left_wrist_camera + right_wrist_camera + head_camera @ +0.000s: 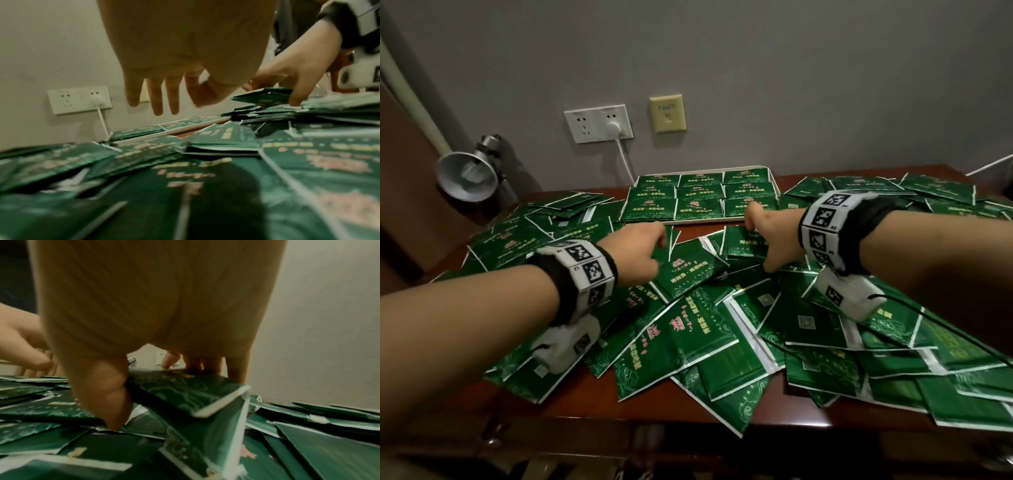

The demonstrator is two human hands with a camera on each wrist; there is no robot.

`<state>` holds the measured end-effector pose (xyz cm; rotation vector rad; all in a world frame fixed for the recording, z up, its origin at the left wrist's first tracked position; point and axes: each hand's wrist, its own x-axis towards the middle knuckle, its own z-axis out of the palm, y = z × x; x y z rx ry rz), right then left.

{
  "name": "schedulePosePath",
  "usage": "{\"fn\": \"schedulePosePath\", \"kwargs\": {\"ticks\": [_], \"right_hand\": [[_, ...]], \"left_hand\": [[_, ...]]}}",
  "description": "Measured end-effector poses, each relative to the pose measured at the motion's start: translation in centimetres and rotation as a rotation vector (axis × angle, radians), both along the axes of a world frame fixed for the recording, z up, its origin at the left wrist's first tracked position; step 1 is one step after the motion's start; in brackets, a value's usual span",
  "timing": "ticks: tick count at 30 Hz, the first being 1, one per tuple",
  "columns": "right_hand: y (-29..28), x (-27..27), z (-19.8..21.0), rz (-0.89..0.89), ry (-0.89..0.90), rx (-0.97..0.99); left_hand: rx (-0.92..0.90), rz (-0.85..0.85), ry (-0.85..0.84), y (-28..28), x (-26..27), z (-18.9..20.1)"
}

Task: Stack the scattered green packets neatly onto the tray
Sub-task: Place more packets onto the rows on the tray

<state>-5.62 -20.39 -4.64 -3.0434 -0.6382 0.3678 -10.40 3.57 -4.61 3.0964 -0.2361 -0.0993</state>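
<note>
Brown table carries scattered packets, apparently a tray.

Brown wooden table against a grey wall. On the wall, a white double socket with a white plug in its right half, cord hanging down behind the table. Just right of it, a cream wall plate. At the table's far left corner, a metal clamp lamp, shade tilted downward. Further left, a brown panel.
</note>
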Motion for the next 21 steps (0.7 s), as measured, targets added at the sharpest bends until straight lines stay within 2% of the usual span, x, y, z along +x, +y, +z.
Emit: {"fn": "schedulePosePath", "kwargs": {"ticks": [2, 6, 8, 12, 16, 21], "right_hand": [[0.2, 0.3, -0.1, 0.011, 0.002, -0.007], [0.1, 1.1, -0.4, 0.030, -0.016, -0.023], [-0.2, 1.6, -0.4, 0.034, -0.028, -0.041], [-1.2, 3.2, 0.0, 0.020, -0.026, -0.035], [-1.8, 5.0, 0.6, 0.022, -0.079, -0.039], [-1.5, 8.6, 1.4, -0.014, -0.142, -0.024]], "left_hand": [[0.005, 0.038, 0.052, -1.0, 0.5, -1.0], [0.157, 0.065, 0.171, -3.3, 1.6, -3.0], [0.163, 0.066, 0.163, -4.3, 2.0, -3.4], [0.041, 0.090, 0.151, -4.7, 3.1, -3.4], [0.030, 0.010, 0.120, -4.2, 4.3, -2.8], [-0.040, -0.112, -0.013, -3.3, 7.5, 0.0]]}}
